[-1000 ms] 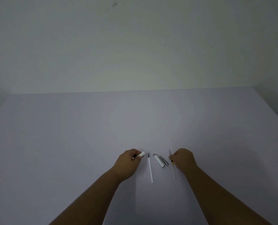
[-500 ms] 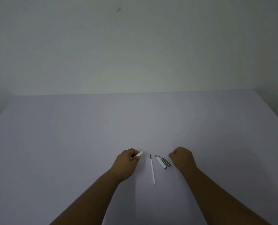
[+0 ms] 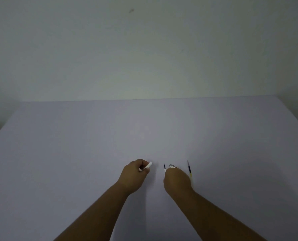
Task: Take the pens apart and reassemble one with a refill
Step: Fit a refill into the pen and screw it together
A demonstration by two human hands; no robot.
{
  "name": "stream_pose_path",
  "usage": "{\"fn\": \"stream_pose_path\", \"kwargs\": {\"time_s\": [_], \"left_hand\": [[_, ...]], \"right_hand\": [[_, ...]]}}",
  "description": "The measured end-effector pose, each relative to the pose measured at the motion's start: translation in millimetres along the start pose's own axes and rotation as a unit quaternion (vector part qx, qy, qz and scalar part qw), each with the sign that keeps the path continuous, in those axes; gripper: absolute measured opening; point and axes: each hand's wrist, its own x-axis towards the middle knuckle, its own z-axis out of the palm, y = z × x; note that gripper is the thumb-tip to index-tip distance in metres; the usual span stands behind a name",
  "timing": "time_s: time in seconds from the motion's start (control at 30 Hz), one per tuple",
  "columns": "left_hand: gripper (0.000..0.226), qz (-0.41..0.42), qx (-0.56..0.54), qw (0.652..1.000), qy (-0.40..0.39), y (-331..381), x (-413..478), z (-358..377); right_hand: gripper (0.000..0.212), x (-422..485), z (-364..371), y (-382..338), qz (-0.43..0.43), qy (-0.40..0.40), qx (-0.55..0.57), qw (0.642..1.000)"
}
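- While I watch the head cam, left hand (image 3: pixel 134 176) is curled into a loose fist, pinching a short white pen piece (image 3: pixel 147 166); piece sticks out up-right from the fingers, tilted, off the table.
- Right hand (image 3: pixel 176 181) sits palm-down over the middle parts; fingers curled toward the silver pen part (image 3: pixel 171 165). Can't tell if it's actually gripping anything, fingertips hidden from this angle.
- Silver part: only its far end shows, poking out just past the right knuckles.
- White refill (image 3: pixel 164 167) w/ dark tip lies on the table just left of the right hand, between both hands; lower length hidden under the hand.
- 2nd refill (image 3: pixel 189 168), clear/yellowish tube w/ dark ink section + thin tip pointing away from me, lies just right of the right hand, near parallel to the white one.
- All parts clustered near-centre, close to my edge of the table (image 3: pixel 75 145); light lavender-grey surface.
- Both forearms bare, coming in from bottom of frame.
- Plain pale wall (image 3: pixel 144 49) behind the table, small dark mark (image 3: pixel 131 10) high up on it.
- Lighting dim, small parts blurry; can't ID more detail.
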Motion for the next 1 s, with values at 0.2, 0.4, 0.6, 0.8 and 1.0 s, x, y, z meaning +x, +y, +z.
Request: {"fn": "stream_pose_path", "kwargs": {"time_s": [0.2, 0.4, 0.6, 0.8, 1.0], "left_hand": [[0.015, -0.009, 0.005, 1.0, -0.008, -2.7, -4.3, 0.8], [0.003, 0.003, -0.001, 1.0, -0.019, 4.8, -5.0, 1.7], [0.007, 0.012, -0.002, 1.0, -0.019, 12.8, -4.5, 3.7], [0.004, 0.013, -0.009, 1.0, -0.017, 14.1, -4.1, 7.1], [0.008, 0.022, -0.027, 0.999, -0.013, 18.7, -4.7, 8.7]], "right_hand": [[0.021, -4.8, -4.1, -1.3, 0.058, 0.028, 0.143, 0.988], [0.016, 0.5, -41.3, 2.6, 0.065, 0.108, 0.46, 0.879], [0.016, -4.8, -48.4, 5.2, 0.062, 0.097, 0.559, 0.821], [0.012, -9.1, -45.8, 4.8, 0.06, 0.067, 0.614, 0.784], [0.014, -10.4, -43.9, 2.0, 0.056, 0.024, 0.57, 0.82]]}}
